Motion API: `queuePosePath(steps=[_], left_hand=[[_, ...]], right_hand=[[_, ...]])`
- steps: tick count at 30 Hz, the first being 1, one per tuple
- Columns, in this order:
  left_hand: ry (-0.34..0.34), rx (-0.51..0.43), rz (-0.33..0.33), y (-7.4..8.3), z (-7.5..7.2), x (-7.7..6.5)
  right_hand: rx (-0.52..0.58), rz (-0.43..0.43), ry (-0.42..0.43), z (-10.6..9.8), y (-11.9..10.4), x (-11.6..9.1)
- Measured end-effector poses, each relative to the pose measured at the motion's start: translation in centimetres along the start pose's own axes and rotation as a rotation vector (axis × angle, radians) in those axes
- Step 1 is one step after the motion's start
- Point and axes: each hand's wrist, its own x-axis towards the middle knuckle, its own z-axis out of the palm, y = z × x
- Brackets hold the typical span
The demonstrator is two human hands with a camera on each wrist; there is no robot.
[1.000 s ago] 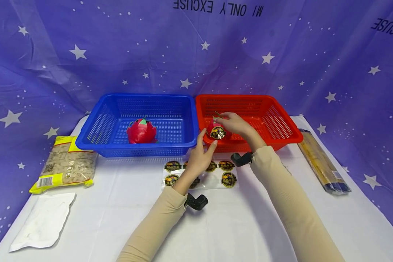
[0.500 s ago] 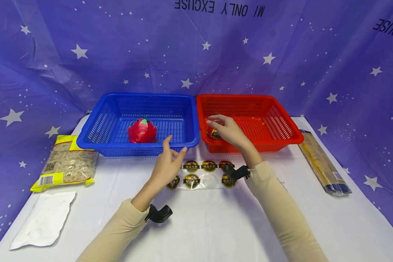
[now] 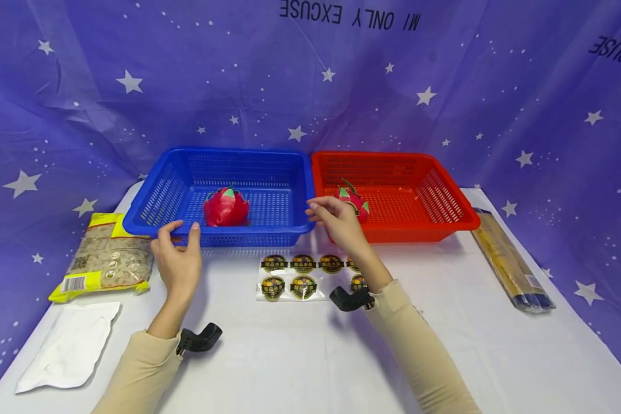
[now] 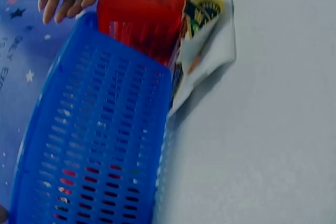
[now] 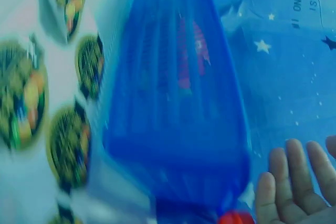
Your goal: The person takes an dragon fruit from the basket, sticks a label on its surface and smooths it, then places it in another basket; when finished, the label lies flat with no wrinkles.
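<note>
A red dragon fruit [image 3: 226, 208] with green-tipped scales sits in the blue basket [image 3: 269, 230]. My left hand [image 3: 178, 259], fingers parted and thumb raised, is right at that basket's front left rim. Where the two baskets meet, my right hand [image 3: 341, 225] hovers with nothing in its fingers. Behind it a second dragon fruit [image 3: 363, 211] lies in the red basket [image 3: 419, 236], partly hidden by the hand. In the right wrist view, straight fingers [image 5: 296, 179] show beside the blue basket. A sheet of round fruit stickers [image 3: 303, 287] lies in front of the baskets, partly covered by the right forearm.
At the left lie a yellow-edged clear food bag [image 3: 111, 256] and a plain white pouch [image 3: 69, 348]. A long flat package [image 3: 512, 259] lies along the right side of the white table [image 3: 300, 362]. A purple starry cloth [image 3: 310, 103] hangs behind the baskets.
My left hand has moved left from the stickered dragon fruit to the blue basket's left end. The right hand has let go of that fruit and drawn left and nearer. The fruit's sticker now faces differently.
</note>
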Motion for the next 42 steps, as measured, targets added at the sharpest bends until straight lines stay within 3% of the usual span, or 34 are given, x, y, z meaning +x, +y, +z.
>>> queuePosePath(steps=[3, 9, 12, 18, 23, 32, 42], left_hand=[[-0.012, -0.002, -0.03, -0.4, -0.1, 0.3], [-0.019, 0.008, -0.019, -0.7, 0.1, 0.3], [-0.021, -0.003, -0.009, -0.9, 0.3, 0.2], [-0.009, -0.046, 0.046, -1.2, 0.7, 0.2], [-0.011, -0.057, 0.038, -1.2, 0.8, 0.3], [0.004, -0.067, 0.041, -1.4, 0.5, 0.2], [0.018, -0.077, 0.047, -1.6, 0.9, 0.3]], right_hand=[[0.088, -0.022, 0.013, 1.8, 0.2, -0.1], [0.262, -0.04, 0.003, 5.5, 0.0, 0.7], [0.295, -0.019, -0.003, 7.2, -0.3, 1.4], [0.347, 0.082, 0.136, 10.4, -1.4, 3.5], [0.4, 0.111, 0.219, 12.8, -1.8, 5.6], [0.328, 0.068, 0.361, 15.4, -1.2, 8.7], [0.098, 0.328, 0.385, 15.7, -0.7, 10.1]])
